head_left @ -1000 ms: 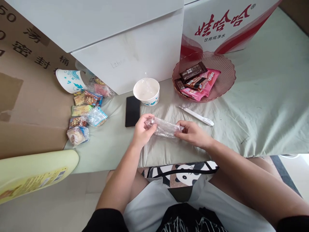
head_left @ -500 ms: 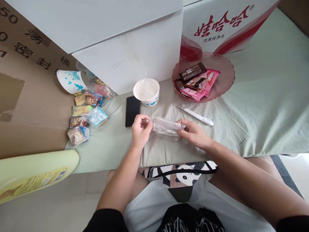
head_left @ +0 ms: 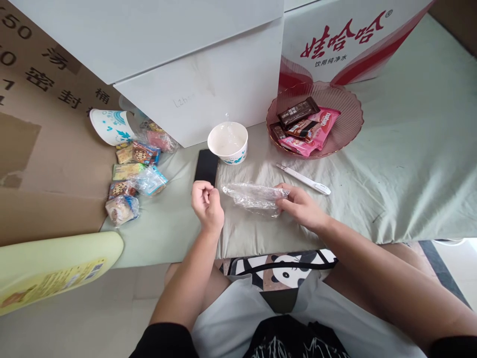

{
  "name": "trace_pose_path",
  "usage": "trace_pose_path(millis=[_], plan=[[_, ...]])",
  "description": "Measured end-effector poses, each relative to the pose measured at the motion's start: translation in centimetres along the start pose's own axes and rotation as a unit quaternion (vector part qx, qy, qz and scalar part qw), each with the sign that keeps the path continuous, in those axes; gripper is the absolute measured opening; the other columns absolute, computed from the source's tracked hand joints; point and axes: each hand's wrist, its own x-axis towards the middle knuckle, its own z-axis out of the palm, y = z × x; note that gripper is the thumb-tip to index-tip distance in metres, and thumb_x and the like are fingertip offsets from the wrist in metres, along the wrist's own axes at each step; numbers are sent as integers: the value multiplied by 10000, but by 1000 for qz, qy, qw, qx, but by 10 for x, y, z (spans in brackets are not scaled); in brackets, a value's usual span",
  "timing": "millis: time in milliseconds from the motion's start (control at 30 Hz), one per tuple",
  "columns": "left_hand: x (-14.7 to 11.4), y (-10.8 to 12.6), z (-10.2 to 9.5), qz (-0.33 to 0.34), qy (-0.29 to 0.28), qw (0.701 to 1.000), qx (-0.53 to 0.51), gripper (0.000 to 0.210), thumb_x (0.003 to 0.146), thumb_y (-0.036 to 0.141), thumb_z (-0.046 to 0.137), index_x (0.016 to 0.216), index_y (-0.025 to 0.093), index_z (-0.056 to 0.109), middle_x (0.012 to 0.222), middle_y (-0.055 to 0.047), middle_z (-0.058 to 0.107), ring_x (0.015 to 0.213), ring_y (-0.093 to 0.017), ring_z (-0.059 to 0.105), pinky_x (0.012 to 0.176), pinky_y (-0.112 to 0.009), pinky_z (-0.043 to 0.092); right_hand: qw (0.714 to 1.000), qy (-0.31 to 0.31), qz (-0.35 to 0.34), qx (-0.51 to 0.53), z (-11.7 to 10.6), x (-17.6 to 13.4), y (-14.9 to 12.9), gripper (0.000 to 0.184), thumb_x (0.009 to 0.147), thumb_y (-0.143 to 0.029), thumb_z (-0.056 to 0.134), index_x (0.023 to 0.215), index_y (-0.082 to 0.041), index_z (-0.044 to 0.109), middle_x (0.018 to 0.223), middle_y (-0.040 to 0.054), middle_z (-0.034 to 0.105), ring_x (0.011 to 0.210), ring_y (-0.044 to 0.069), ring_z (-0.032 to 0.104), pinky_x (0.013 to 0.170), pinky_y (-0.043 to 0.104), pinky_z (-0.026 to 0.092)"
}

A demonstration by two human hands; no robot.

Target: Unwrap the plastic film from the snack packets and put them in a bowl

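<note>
My right hand [head_left: 298,205] pinches the right end of a crumpled clear plastic bag [head_left: 253,197], which stretches out to the left above the cloth. Apart from the bag's left end, my left hand [head_left: 207,206] is closed with its fingers curled in; whether anything tiny is between them I cannot make out. Just behind that hand lies a black phone [head_left: 206,165], its lower end partly covered. A white paper bowl [head_left: 228,143] with a blue pattern stands beyond the bag, with clear film in it. To its right lies a white utility knife [head_left: 303,179].
A pink ribbed glass bowl [head_left: 352,117] holds several wrapped snacks [head_left: 316,130]. At the left are several packaged snacks [head_left: 128,171] and a tipped paper bowl [head_left: 111,127] against a cardboard box [head_left: 55,149]. White boxes [head_left: 238,74] stand behind; a yellow-green container [head_left: 85,248] is at front left.
My left hand has let go of the bag's left end and moved left and slightly down, over the phone's near end. The right hand still holds the bag in nearly the same place.
</note>
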Motion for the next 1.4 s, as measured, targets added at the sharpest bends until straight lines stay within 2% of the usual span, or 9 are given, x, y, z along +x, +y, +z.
trace_pose_path(millis=[67,167,267,433,733,933,1067,1267,1400], plan=[[-3,4,-1,32,-23,999,-5,148,831,203,610,745,214,491,691,32,445,553,-102,374,519,-259,297,1000,1,3,4,1,0,0,123,759,-329,586,823,-227,556,686,-1,589,658,176,550,623,317,425],[-11,10,2,-7,-179,983,28,137,897,236,594,772,205,548,659,32,477,553,-100,416,523,-243,329,1000,-4,-6,6,2,-1,-2,164,770,-361,607,843,-217,577,686,-5,566,650,167,533,608,306,411],[-18,11,9,-51,-309,949,33,154,919,343,608,965,196,626,912,-35,646,747,-135,592,627,-240,459,999,-27,-25,16,3,-4,-4,215,781,-403,642,841,-207,577,696,-16,528,640,145,488,592,285,387],[-17,9,14,-61,-394,917,34,354,929,469,605,1148,193,634,1149,-101,677,957,-197,642,772,-287,520,995,-77,-55,11,3,-7,-9,251,816,-434,654,825,-198,571,746,-5,508,684,146,468,613,279,383],[-16,17,10,-105,-456,884,25,487,939,622,554,1044,168,695,814,-34,668,662,-144,542,609,-271,421,981,-138,-139,-8,8,-7,-5,331,919,-514,613,841,-196,572,780,6,536,716,146,487,672,287,430],[-17,13,9,-81,-392,916,25,435,954,583,567,961,175,719,737,-12,626,626,-128,510,582,-258,395,981,-12,-193,-13,7,-5,5,442,948,-653,532,1023,-222,599,1045,84,623,969,223,593,822,352,506],[-16,12,9,-25,-415,909,29,360,980,500,557,975,176,714,842,-43,666,671,-135,558,602,-261,443,979,-15,-198,-42,9,-2,9,472,908,-615,620,1189,-240,570,1268,122,619,1146,265,605,941,409,514],[-18,9,6,139,-359,914,127,209,951,323,592,897,167,720,1075,-114,653,909,-196,617,837,-360,538,985,10,-140,-98,14,-3,7,360,919,-509,617,1127,-226,537,887,37,661,854,205,629,774,344,506],[-17,10,4,145,-374,912,90,179,949,282,582,892,176,716,1046,-95,646,903,-179,633,814,-336,549,981,-49,-142,-124,12,-3,0,275,910,-450,613,1035,-207,589,744,-8,571,693,158,548,659,295,447]])
